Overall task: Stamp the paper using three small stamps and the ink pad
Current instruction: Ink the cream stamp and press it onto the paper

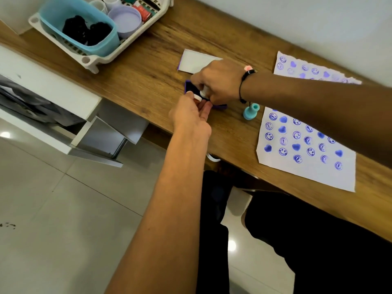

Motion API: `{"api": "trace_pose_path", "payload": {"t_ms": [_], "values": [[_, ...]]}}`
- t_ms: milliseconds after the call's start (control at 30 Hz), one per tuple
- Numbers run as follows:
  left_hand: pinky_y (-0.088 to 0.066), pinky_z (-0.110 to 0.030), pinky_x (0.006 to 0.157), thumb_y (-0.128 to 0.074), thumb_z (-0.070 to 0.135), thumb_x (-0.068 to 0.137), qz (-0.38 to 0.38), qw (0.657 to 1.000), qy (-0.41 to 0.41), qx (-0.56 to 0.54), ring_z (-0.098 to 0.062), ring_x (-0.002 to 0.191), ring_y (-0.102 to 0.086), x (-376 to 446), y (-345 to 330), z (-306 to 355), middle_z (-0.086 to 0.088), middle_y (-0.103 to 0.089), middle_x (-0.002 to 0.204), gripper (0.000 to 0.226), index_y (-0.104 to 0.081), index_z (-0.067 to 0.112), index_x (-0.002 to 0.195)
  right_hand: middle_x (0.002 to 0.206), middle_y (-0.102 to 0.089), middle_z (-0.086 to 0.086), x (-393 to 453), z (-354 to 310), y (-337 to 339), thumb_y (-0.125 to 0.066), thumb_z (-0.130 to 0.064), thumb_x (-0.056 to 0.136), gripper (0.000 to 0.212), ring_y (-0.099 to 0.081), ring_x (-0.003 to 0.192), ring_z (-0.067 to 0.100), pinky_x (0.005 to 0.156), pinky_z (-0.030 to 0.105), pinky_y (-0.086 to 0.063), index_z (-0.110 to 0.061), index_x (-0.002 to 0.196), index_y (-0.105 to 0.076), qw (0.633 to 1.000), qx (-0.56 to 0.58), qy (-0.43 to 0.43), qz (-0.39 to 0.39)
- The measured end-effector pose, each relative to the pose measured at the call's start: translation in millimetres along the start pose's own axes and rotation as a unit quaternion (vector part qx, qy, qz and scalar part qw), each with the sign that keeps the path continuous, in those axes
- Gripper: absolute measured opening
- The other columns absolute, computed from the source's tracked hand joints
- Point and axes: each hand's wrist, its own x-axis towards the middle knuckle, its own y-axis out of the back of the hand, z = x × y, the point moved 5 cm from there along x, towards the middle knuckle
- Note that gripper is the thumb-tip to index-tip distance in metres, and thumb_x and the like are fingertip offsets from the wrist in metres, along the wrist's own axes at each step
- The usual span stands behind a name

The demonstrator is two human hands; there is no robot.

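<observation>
A purple ink pad [189, 85] lies on the wooden desk [148, 71], mostly hidden under both hands. My right hand [218, 81] holds a small white stamp [203, 92] down over the pad. My left hand [191, 113] touches the pad's near edge, fingers around something small and orange-white that I cannot make out. A teal stamp [251, 110] stands upright to the right of the pad. The near paper [305, 145] carries several purple smileys and hearts. A second stamped paper [307, 68] lies further back.
A white lid or card [195, 61] lies just behind the pad. A white rack [93, 58] with a teal tub, cups and jars stands at the desk's far left. An open white drawer [63, 115] juts out below the desk.
</observation>
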Motion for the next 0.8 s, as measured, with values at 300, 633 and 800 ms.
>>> {"api": "trace_pose_path", "payload": {"t_ms": [300, 633, 800], "values": [[-0.054, -0.031, 0.083, -0.050, 0.011, 0.091, -0.014, 0.999, -0.024, 0.028, -0.019, 0.078, -0.059, -8, 4, 0, -0.013, -0.056, 0.082, 0.030, -0.052, -0.004, 0.117, 0.101, -0.066, 0.019, -58, 18, 42, -0.060, -0.005, 0.080, 0.022, -0.056, 0.085, 0.027, 0.067, 0.026, -0.032, -0.001, 0.101, -0.061, 0.965, 0.162, -0.072, 0.194], [-0.057, -0.023, 0.055, -0.052, 0.007, 0.090, -0.225, 0.932, 0.086, 0.271, -0.022, 0.067, -0.058, -54, -41, -99, -0.013, -0.053, 0.071, 0.019, -0.053, 0.002, 0.071, 0.084, -0.063, -0.002, -237, 45, -12, -0.065, -0.015, 0.082, 0.016, -0.057, 0.073, 0.009, 0.064, 0.009, -0.040, -0.005, 0.094, -0.064, 0.869, 0.291, -0.324, 0.233], [-0.056, -0.023, 0.053, -0.055, 0.009, 0.088, -0.218, 0.909, 0.078, 0.347, -0.020, 0.066, -0.057, -56, -51, -141, -0.011, -0.054, 0.072, 0.013, -0.054, 0.003, 0.077, 0.067, -0.055, -0.012, -283, 55, -55, -0.063, -0.017, 0.082, 0.016, -0.048, 0.055, -0.004, 0.053, 0.005, -0.035, -0.006, 0.092, -0.065, 0.834, 0.297, -0.397, 0.242]]}}
